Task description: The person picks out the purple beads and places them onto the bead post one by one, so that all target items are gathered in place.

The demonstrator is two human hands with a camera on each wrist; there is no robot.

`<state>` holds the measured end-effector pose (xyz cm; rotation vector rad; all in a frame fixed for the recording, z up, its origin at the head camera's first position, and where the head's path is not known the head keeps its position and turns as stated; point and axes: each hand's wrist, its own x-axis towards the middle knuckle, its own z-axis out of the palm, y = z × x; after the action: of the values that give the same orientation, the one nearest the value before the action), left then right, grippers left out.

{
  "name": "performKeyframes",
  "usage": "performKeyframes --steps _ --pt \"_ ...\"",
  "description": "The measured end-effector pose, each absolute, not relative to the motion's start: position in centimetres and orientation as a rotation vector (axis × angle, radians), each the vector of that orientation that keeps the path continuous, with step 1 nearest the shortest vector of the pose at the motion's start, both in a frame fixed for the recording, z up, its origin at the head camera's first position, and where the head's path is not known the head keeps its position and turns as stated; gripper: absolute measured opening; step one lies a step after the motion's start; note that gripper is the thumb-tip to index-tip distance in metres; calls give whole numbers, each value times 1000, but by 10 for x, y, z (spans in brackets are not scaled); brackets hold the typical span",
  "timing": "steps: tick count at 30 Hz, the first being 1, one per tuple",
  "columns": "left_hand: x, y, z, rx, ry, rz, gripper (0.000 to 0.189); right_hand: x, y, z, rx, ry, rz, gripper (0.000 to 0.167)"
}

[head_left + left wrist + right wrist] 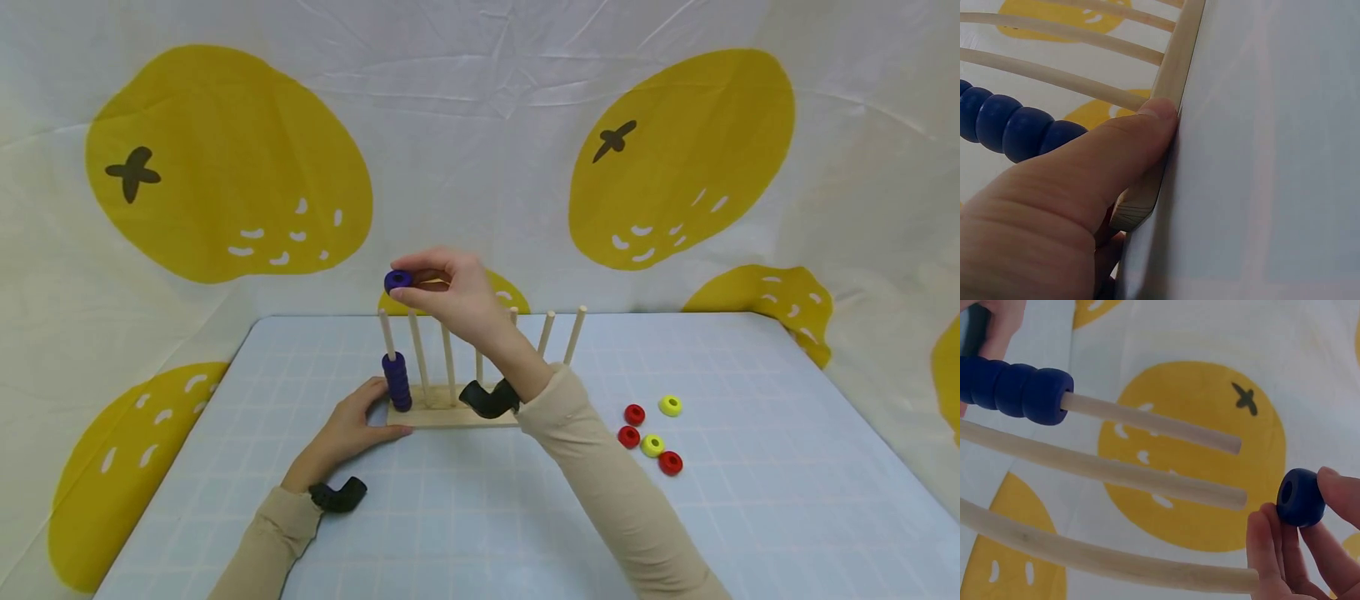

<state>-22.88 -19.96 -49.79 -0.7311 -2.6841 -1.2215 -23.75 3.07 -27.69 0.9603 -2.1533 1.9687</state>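
Observation:
My right hand [463,298] pinches a dark blue ring bead [1307,499] between thumb and fingers, above the left end of a wooden peg stand [457,419]. In the right wrist view the bead's hole faces the peg tips, and the bead is apart from them. A stack of several blue beads [397,383] sits low on the leftmost peg [1154,422], whose upper part is bare. My left hand [348,427] grips the left end of the stand's base [1175,69], thumb along the front edge and fingers behind. The other pegs seen carry no beads; my right arm partly covers the stand.
To the right of the stand lie loose red beads [628,437] and yellow beads [671,406] on the pale checked tabletop [465,508]. A white cloth [472,167] with large yellow fruit prints hangs behind the table.

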Motion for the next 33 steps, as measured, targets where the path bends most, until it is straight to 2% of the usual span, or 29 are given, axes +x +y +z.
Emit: performKeyframes --steps 10,33 --pt "-230 -201 -500 -735 -2678 -1222 66 -233 23 -284 957 -2238 1964 30" --pt "-228 -200 -498 -728 -2670 -1229 64 -230 11 -282 894 -2505 1581 27"
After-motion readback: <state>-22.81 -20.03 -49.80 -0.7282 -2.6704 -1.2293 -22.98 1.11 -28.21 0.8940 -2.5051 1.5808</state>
